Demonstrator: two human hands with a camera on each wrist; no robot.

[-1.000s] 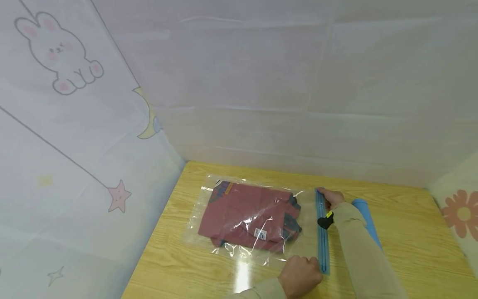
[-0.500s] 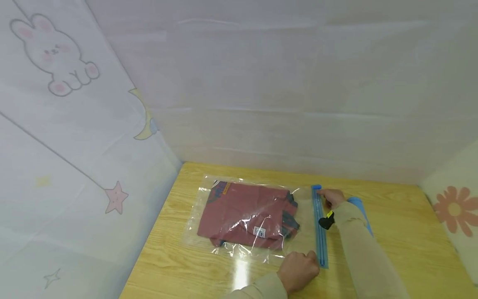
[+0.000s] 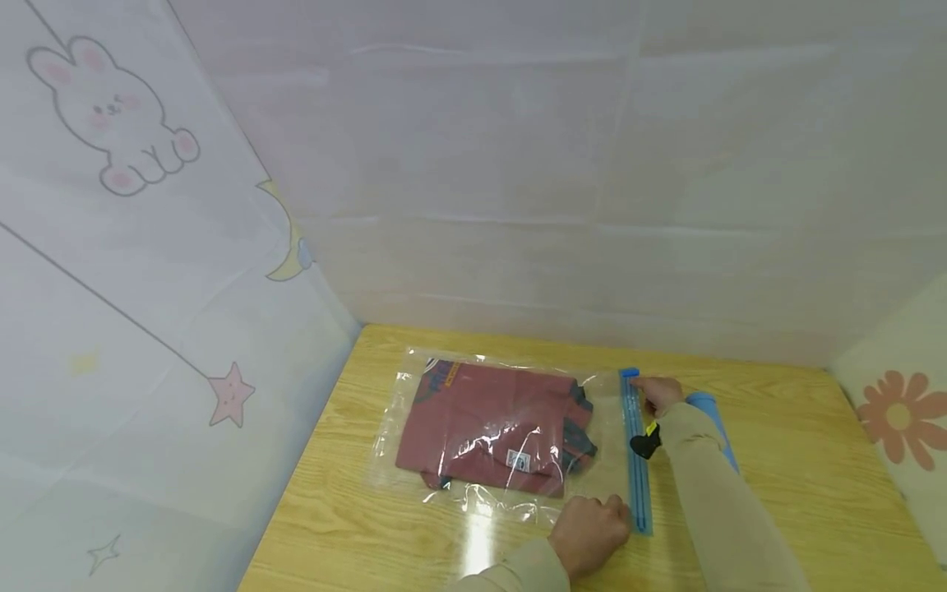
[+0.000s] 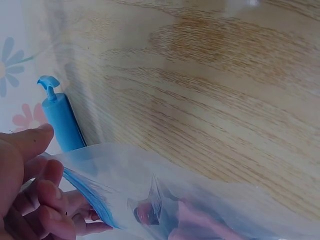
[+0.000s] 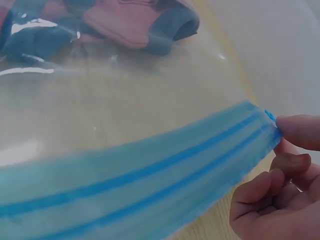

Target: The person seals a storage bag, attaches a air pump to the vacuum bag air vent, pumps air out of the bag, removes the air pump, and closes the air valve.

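Note:
A clear vacuum storage bag (image 3: 610, 419) lies flat on the table with a folded dark-red garment (image 3: 491, 427) inside, its teal cuffs toward the zip. The blue zip strip (image 3: 638, 460) runs along the bag's right end. At its far end sits a bright blue slider (image 3: 630, 372). My right hand (image 3: 661, 393) pinches that far corner between thumb and finger, right by the slider, as the right wrist view shows. My left hand (image 3: 592, 534) holds the bag's near corner with curled fingers; in the left wrist view its thumb (image 4: 35, 140) lies above the bag's edge.
A blue hand pump (image 3: 710, 411) lies right of the zip strip, partly hidden behind my right forearm. The wooden table (image 3: 829, 460) meets a pale wall at the back and a printed wall (image 3: 222, 205) on the left.
My right hand's fingers have shifted off the end of the zip strip, so the blue slider now shows there. My left hand stays at the near corner, almost still.

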